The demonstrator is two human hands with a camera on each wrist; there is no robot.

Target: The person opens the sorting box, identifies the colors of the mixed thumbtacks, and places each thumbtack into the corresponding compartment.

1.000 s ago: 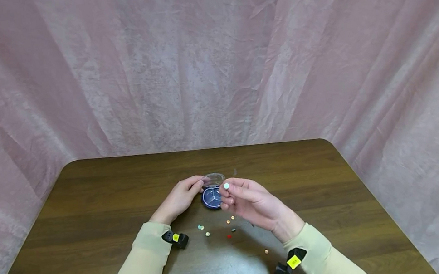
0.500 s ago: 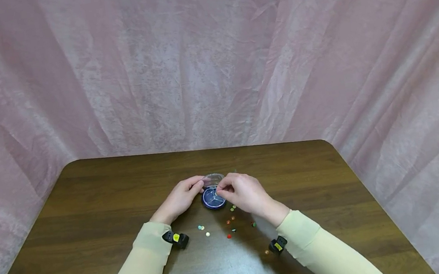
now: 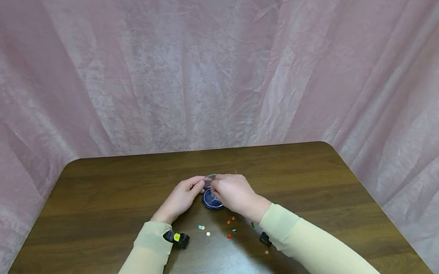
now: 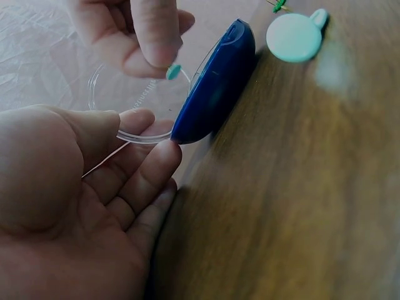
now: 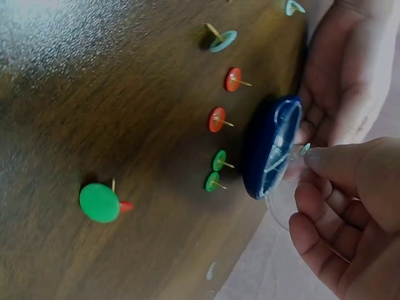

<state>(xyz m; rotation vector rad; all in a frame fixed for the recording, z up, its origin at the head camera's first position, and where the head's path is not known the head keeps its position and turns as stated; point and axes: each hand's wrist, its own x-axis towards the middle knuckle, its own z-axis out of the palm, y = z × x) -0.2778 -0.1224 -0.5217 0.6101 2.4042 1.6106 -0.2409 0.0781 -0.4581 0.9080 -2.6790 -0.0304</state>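
A: Item 1, the case: location and condition?

B: Blue round case (image 3: 211,200), base on the wooden surface (image 3: 127,189), between the hands; clear lid (image 4: 144,139) raised, partitions visible inside the base

A: Hands, 2 in number: state of each?

B: Left hand (image 3: 179,199), thumb and fingers pinching the rim of the clear lid; right hand (image 3: 236,194), thumb and finger pinching 1 pale green tack (image 4: 173,72) over the base, near the lid; contact between that tack and the case, cannot tell

A: Loose stock on the surface?

B: By the right wrist view: 2 red tacks (image 5: 234,80), pins up, near the case; 2 small green tacks (image 5: 219,160), side by side, pins up; 1 pale tack (image 5: 223,41), tilted; 1 outlying green tack (image 5: 99,203), well apart from the case, a red piece (image 5: 126,207) showing at its edge

A: Surroundings?

B: Pale yellow sleeves (image 3: 132,262), 2; black wrist devices (image 3: 179,239), 2; pink fabric (image 3: 194,67), hung behind the surface
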